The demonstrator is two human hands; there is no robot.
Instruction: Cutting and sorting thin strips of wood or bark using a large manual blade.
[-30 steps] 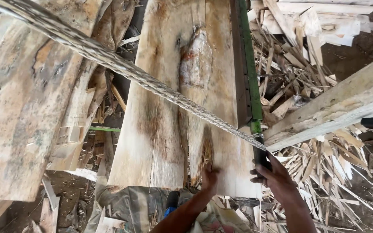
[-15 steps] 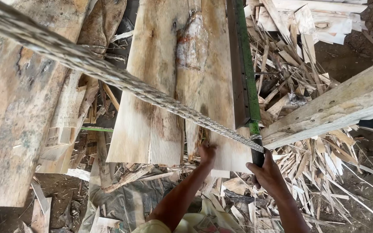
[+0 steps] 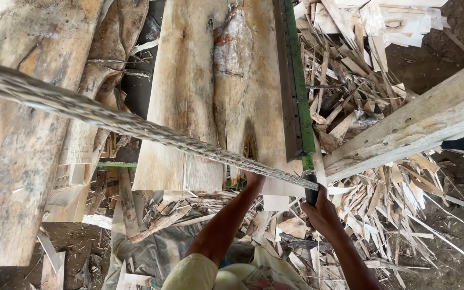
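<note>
Right hand (image 3: 322, 210) was clenched around the black handle (image 3: 311, 192) at the near end of the green bar (image 3: 295, 80). That bar lay along the right edge of the wide plank (image 3: 210, 102). Left hand (image 3: 253, 180) pressed on the plank's near end; its grip couldn't be made out. A braided rope (image 3: 135, 126) ran diagonally across, over the plank. Wood offcuts (image 3: 371, 177) were piled to the right.

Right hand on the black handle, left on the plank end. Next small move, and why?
Probably steady the plank before working the handle. The left hand only touches the plank's near end, the right hand grips the black handle under the green-edged rail, and the plank lies tight along that rail, so any slip would shift it.
</note>
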